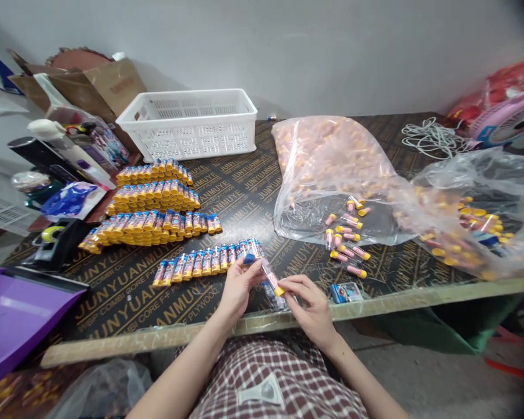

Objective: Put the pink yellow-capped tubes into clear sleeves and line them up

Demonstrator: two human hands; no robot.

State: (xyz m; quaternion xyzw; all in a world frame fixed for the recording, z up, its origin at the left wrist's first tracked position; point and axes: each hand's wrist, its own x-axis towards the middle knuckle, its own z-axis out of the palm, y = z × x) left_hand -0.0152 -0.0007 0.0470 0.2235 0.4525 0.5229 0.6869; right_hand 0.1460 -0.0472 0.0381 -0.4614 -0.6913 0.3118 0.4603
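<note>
Between my hands, near the table's front edge, is a small clear tube (271, 276) with pink contents and a yellow cap. My left hand (241, 286) has its fingers closed at the upper end, where a blue piece (249, 258) shows. My right hand (308, 302) pinches the yellow cap at the lower end. Beneath and beside the tube lies a small pile of clear wrappers (276, 298). A row of labelled tubes (207, 262) with yellow ends lies just left of my hands, and stacked rows of labelled tubes (151, 224) are behind it.
Loose pink tubes (349, 233) lie by a large plastic bag (336, 151) of them. A blue card pack (347, 293) sits right of my hands. Further out are a white basket (201, 137), tape dispenser (55, 247), purple dustpan (21, 320), white cable (434, 138) and fan (506, 119).
</note>
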